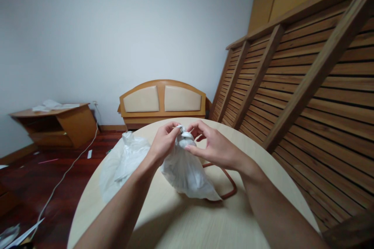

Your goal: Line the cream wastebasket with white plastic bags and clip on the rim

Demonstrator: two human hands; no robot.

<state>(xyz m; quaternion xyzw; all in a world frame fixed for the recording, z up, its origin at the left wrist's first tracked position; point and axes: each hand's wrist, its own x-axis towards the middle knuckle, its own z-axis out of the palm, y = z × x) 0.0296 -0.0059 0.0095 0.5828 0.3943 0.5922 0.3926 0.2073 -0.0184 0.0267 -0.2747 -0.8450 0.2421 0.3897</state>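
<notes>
A white plastic bag (pixel 187 173) stands on the round table, its top twisted and bunched into what looks like a knot. My left hand (pixel 165 139) pinches the bunched top from the left side. On the right, my right hand (pixel 206 140) curves around the same top, thumb below and fingers above, touching the plastic. What the bag contains is hidden. Behind its lower right corner lies a reddish-brown bent bar or frame (pixel 230 190), partly covered by the bag. Another crumpled, translucent plastic bag (pixel 133 153) lies to the left, beside my left forearm.
The round pale table (pixel 233 225) spans the foreground. Large wooden slatted panels (pixel 292 85) lean along the right. Against the wall stands a padded headboard (pixel 162 97). A low wooden cabinet (pixel 70 124) holds papers at left, with a white cable (pixel 68 169) across the dark floor.
</notes>
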